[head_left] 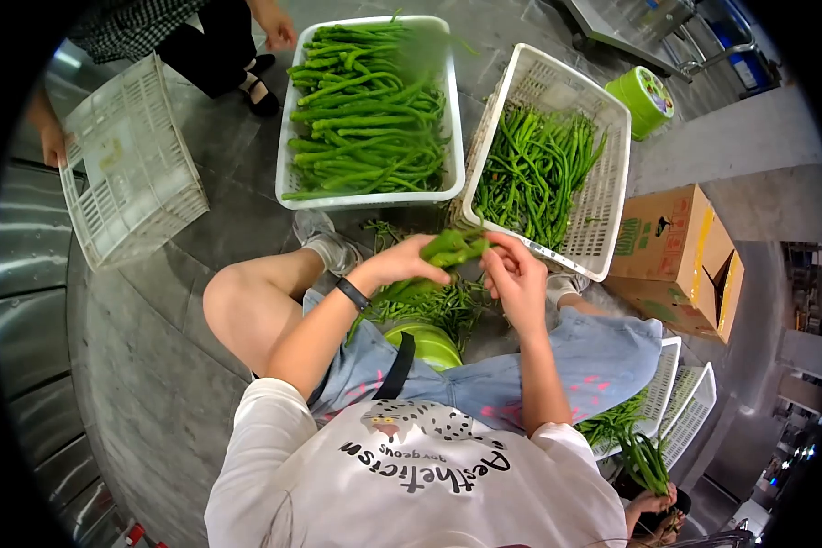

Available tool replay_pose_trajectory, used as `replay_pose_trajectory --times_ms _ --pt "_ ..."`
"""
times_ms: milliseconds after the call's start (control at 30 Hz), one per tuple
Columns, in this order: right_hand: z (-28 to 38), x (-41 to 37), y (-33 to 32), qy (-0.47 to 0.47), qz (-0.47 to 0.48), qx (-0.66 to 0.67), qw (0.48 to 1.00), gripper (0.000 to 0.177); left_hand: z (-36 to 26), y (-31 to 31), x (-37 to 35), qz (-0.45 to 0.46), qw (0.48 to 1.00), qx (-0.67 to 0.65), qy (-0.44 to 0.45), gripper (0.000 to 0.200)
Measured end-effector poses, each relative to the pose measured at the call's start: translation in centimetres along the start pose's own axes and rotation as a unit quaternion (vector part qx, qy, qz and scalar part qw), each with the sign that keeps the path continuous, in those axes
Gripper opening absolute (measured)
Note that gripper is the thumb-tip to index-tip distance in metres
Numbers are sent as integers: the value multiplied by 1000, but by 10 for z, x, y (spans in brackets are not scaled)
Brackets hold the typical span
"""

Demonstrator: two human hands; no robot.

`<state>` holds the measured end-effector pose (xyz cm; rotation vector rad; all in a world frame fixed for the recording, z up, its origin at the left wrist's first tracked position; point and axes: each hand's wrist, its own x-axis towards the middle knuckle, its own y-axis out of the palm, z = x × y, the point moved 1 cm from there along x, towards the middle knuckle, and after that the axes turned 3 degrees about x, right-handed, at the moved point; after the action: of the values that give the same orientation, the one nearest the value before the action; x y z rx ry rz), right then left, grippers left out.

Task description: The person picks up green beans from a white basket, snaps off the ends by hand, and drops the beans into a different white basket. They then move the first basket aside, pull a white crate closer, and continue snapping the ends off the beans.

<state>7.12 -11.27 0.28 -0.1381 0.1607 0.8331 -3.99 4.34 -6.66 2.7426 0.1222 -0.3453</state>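
My left hand [402,262], with a black band at its wrist, is closed around a small bunch of long green peppers [449,248]. At the tip end of that bunch is my right hand [518,279], its thumb and fingers pinched together; whatever sits between them is too small to make out. Below both hands lies a heap of thin green stems and scraps [434,309]. Just ahead stand a white tub [372,198] filled with long green peppers in rows and a white slotted crate [610,196] of thinner green peppers.
A person's hand at the left grips a tilted white crate [137,169]. On the right are a cardboard box [658,242] and a green stool [639,102]. White baskets [690,411] stand lower right, where another person holds a green bunch [646,464]. A bright green object [429,342] is between my legs.
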Motion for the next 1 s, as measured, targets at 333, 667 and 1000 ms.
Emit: replay_pose_trajectory --times_ms 333,667,1000 --pt "0 29 -1 50 163 -4 985 16 -23 5 -12 84 980 179 -36 42" --pt "23 21 -21 106 74 113 985 23 -7 -4 -8 36 989 141 -6 53" --pt "10 4 1 -20 49 -14 999 29 -4 -17 -7 -83 993 73 29 51"
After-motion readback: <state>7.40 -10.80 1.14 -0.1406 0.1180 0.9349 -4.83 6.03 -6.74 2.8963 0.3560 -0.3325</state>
